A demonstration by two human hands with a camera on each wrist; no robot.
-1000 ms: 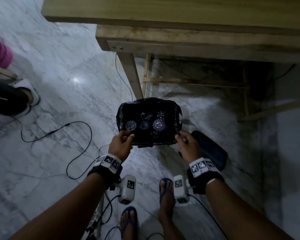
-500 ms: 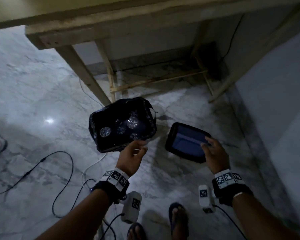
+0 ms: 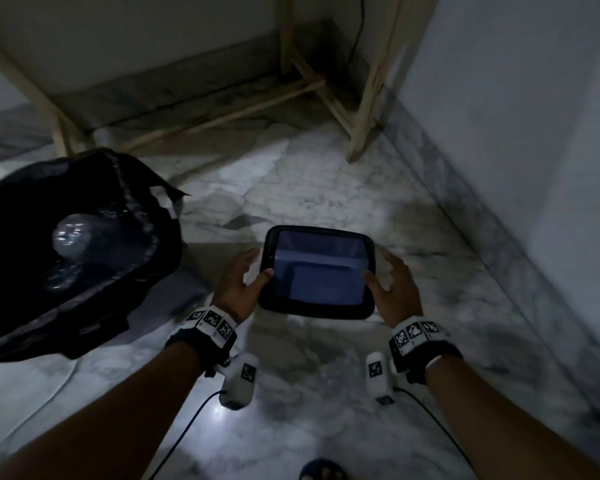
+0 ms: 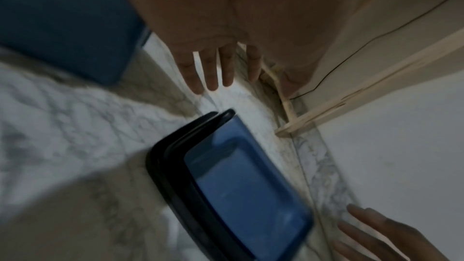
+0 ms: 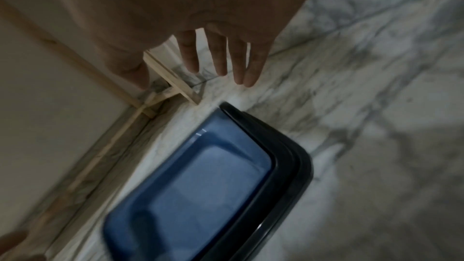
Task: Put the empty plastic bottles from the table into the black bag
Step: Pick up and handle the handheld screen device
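- Head view: both hands are out over a blue rectangular plastic bin with a black rim (image 3: pixel 317 271), standing on the white marble floor (image 3: pixel 326 358). The left hand (image 3: pixel 238 284) has its thumb laid on the bin's near-left rim; the right hand (image 3: pixel 394 289) has its thumb at the right rim, fingers spread.
- Only this view shows the black plastic bag (image 3: pixel 84 258), off to the left and apart from both hands, mouth gaping, with clear empty plastic bottles (image 3: pixel 71 235) glinting inside.
- It also shows the wooden table legs (image 3: pixel 361 109) at the back, beside the grey wall (image 3: pixel 516 98).
- Left wrist view: fingers (image 4: pixel 213 70) straight and apart, nothing clamped; the bin (image 4: pixel 241 186) sits below them, blurred, and the other hand shows at bottom right.
- Right wrist view: the same, fingers (image 5: pixel 218 57) extended and loose above the bin (image 5: pixel 200 186). Whether either palm touches the rim, these blurred wrist views cannot tell.
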